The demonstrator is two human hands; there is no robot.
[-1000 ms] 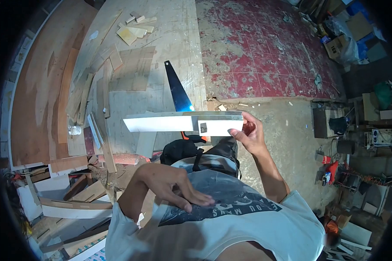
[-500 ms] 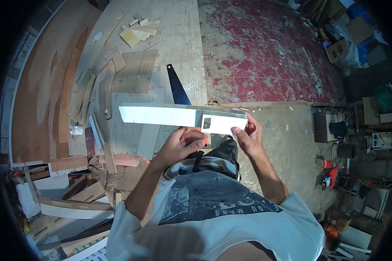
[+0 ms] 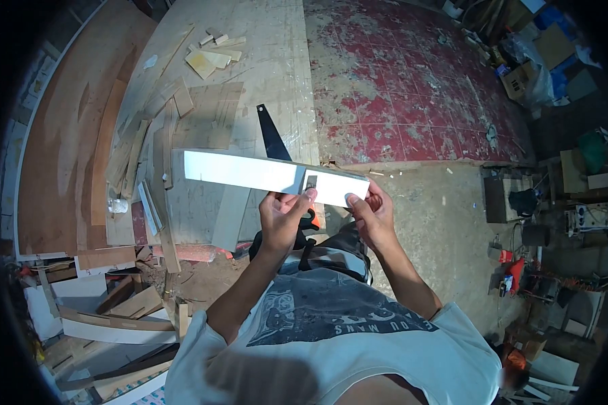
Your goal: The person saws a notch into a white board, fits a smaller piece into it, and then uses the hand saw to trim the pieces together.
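Observation:
A long white board (image 3: 240, 170) is held up in front of me, slightly tilted, its right end lower. Against its right part lies a shorter white piece (image 3: 338, 187) with a small dark square near its left edge. My left hand (image 3: 284, 219) is closed on the lower edge near that square, thumb in front and fingers behind. My right hand (image 3: 373, 214) pinches the right end, thumb on the white face. Behind the board lies a handsaw (image 3: 271, 135); its dark blade sticks out above, and part of its orange and black handle shows below my left hand.
Wood offcuts (image 3: 213, 57) and thin boards (image 3: 206, 115) lie on the plywood sheet (image 3: 277, 54). Long brown panels (image 3: 64, 135) stand at the left. Scrap wood (image 3: 118, 324) is heaped at the lower left. Tools and boxes (image 3: 520, 202) line the right side.
My left hand has moved up from below the board and now grips its lower edge. The board has turned its white face more toward me and shifted a little left, its right end dipping.

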